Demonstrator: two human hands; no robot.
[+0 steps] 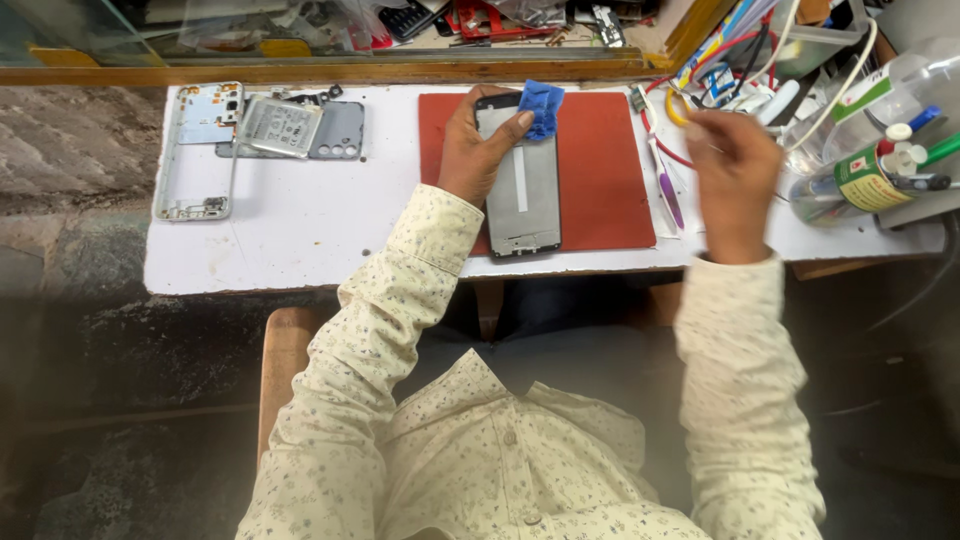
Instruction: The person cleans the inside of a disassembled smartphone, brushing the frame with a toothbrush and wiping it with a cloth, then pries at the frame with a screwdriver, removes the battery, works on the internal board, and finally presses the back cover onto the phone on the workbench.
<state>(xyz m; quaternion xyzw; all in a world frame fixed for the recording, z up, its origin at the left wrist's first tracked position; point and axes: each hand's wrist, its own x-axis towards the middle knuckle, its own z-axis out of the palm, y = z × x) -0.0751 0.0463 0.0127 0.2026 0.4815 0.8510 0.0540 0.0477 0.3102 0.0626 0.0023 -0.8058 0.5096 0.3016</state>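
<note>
The phone screen frame point(522, 180) lies on the red mat point(600, 170) on the white worktop point(300, 230). Your left hand point(478, 145) pins its top edge, grip closed on a blue cloth point(542, 106). Your right hand point(735, 170) hovers blurred near the purple tool point(668, 195); its grip cannot be made out.

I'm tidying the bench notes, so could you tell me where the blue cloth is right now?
In the head view, the blue cloth lies at the top edge of the red mat, beside the left hand's fingertips on the phone frame.
</note>
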